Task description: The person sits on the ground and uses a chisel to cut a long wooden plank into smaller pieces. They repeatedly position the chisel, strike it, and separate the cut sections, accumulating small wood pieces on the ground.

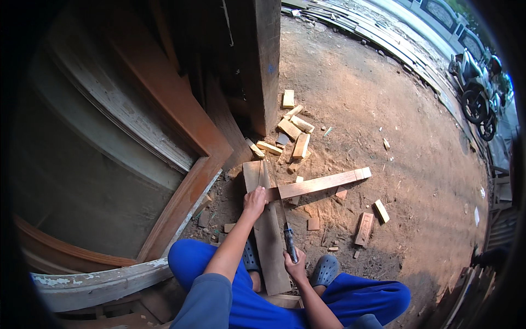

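Note:
A long reddish wooden bar lies crosswise over a wide grey-brown plank, its far right end reaching out past the plank. My left hand is closed around the bar's left end, pressing it down on the plank. In my right hand is the dark handle of a handsaw. The saw's thin blade runs up and away from me and crosses the bar just right of my left hand. How deep the blade sits in the wood I cannot tell.
Several pale wood blocks lie beyond the plank by a dark post. A carved reddish block rests on the dirt ground to the right. Wooden frames lean at my left. Motorcycles stand far right.

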Action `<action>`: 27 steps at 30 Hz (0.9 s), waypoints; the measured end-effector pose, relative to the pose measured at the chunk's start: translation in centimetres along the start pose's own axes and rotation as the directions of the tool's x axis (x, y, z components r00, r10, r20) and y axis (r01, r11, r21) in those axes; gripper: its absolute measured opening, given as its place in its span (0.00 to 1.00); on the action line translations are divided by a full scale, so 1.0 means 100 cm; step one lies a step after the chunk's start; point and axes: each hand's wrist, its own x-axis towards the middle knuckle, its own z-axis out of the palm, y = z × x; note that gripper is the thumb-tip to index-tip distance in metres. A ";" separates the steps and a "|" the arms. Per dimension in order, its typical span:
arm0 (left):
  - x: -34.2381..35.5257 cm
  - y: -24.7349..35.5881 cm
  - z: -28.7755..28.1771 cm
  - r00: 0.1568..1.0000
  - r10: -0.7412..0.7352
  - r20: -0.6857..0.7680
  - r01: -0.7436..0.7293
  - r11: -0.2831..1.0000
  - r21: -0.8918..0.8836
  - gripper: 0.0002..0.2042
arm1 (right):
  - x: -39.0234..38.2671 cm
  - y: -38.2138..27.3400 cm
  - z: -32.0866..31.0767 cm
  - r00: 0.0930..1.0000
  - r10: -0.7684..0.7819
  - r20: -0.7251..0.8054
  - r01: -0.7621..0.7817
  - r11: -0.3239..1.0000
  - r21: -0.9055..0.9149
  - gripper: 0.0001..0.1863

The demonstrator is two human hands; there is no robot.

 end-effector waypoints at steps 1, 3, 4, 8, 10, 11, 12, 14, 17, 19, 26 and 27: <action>0.006 0.004 -0.001 1.000 -0.004 0.013 0.004 1.000 0.019 0.14 | 0.015 0.003 0.000 1.000 0.001 -0.006 -0.001 1.000 -0.001 0.11; 0.004 0.008 0.001 0.997 -0.021 0.071 0.017 0.998 0.056 0.16 | 0.054 0.003 0.006 0.999 0.037 -0.013 -0.037 0.999 -0.001 0.10; 0.004 0.010 -0.002 0.996 -0.015 0.088 0.012 0.999 0.036 0.16 | 0.073 -0.008 0.010 1.000 0.025 -0.016 -0.025 1.000 0.014 0.10; 0.006 0.009 -0.007 0.993 -0.068 0.098 0.073 0.996 -0.050 0.16 | 0.012 0.014 0.002 1.000 0.031 0.005 -0.031 0.999 -0.020 0.10; 0.011 0.008 -0.007 0.987 -0.121 0.102 0.128 0.989 -0.073 0.16 | 0.019 0.007 0.002 1.000 -0.010 -0.019 0.010 1.000 0.000 0.11; 0.006 0.001 -0.001 0.992 -0.104 0.071 0.108 0.993 -0.054 0.15 | 0.027 0.000 0.004 1.000 0.005 -0.013 -0.005 1.000 0.012 0.11; -0.001 -0.005 0.004 0.995 -0.086 0.040 0.088 0.996 -0.033 0.15 | 0.046 -0.006 0.009 1.000 0.009 -0.005 -0.009 1.000 0.023 0.12; -0.002 0.010 -0.002 0.994 -0.044 0.097 0.047 0.998 -0.029 0.13 | 0.061 -0.006 0.008 0.998 0.066 -0.022 -0.064 0.995 0.080 0.13; 0.007 0.011 -0.017 0.991 -0.074 0.107 0.081 0.995 -0.058 0.12 | 0.009 -0.001 0.002 0.999 0.042 -0.009 -0.042 0.999 -0.016 0.14; 0.009 0.021 -0.019 0.983 -0.134 0.122 0.151 0.978 -0.146 0.14 | 0.021 0.008 0.002 1.000 0.019 -0.018 -0.019 1.000 -0.007 0.14; 0.012 0.010 -0.011 0.996 -0.047 0.071 0.046 0.999 0.021 0.14 | 0.004 0.001 -0.002 0.999 0.039 -0.026 -0.039 0.999 0.000 0.11; 0.004 0.004 -0.001 0.997 -0.059 0.054 0.058 0.998 0.009 0.14 | -0.001 -0.001 -0.003 1.000 0.003 -0.027 -0.003 1.000 0.022 0.11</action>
